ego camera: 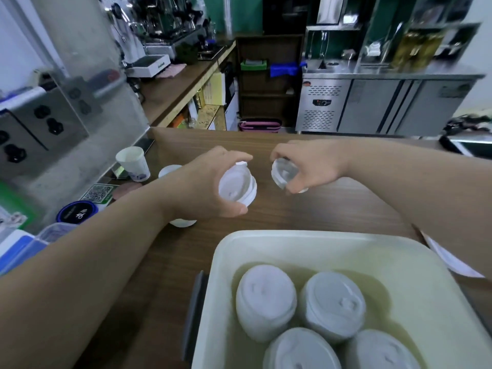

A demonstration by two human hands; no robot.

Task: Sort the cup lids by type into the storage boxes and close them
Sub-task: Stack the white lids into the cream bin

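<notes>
Over the brown wooden counter (332,209) our left hand (210,182) clamps fingers round white plastic lids (237,186), our right hand (311,166) round clear plastic lids (284,173), which a slack pinch could drop among 4 white lid stacks (266,302) in the cream plastic box (292,237).

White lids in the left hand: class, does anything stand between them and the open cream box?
Nothing visible does. The left hand holds the white lids above bare counter, and the cream box has no cover on. Its far part holds no lids.
</notes>
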